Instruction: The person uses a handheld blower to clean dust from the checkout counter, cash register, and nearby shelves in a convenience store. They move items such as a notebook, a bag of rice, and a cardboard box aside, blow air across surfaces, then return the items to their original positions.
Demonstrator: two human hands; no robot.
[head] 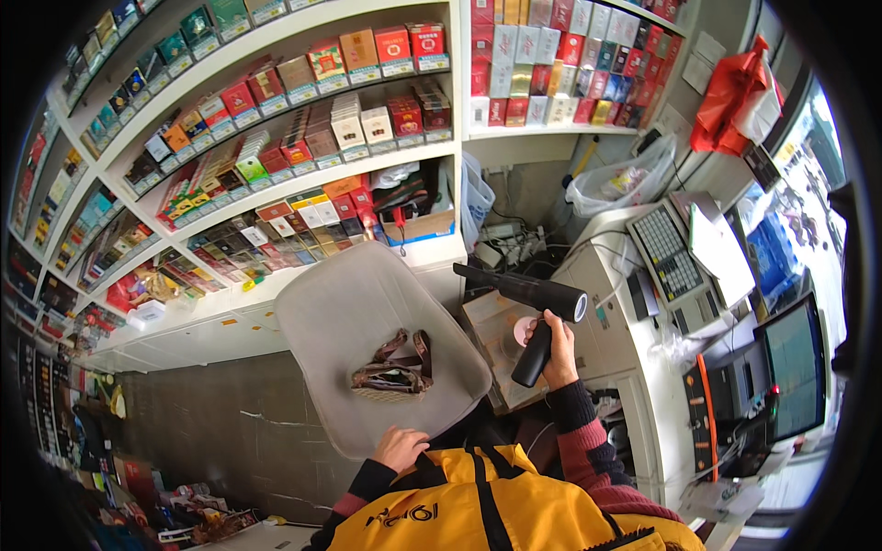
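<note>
My right hand (pixel 559 351) is closed around the handle of a black handheld vacuum cleaner (pixel 530 293), whose narrow nozzle points to the upper left. My left hand (pixel 400 448) rests at the near edge of a grey chair seat (pixel 372 296), and no object shows in it; its fingers are slightly bent. On the seat lies a small patterned handbag (pixel 391 382) with brown straps, its top gaping. The vacuum is held beside the seat, above a cardboard box (pixel 493 330).
Shelves of cigarette packs (pixel 296 148) stand ahead and left. At right, a white counter (pixel 661 441) carries a keyboard (pixel 667 251) and a monitor (pixel 796 368). Tangled cables and a power strip (pixel 506 231) lie beyond the box. A plastic bag (pixel 623 182) hangs near the counter.
</note>
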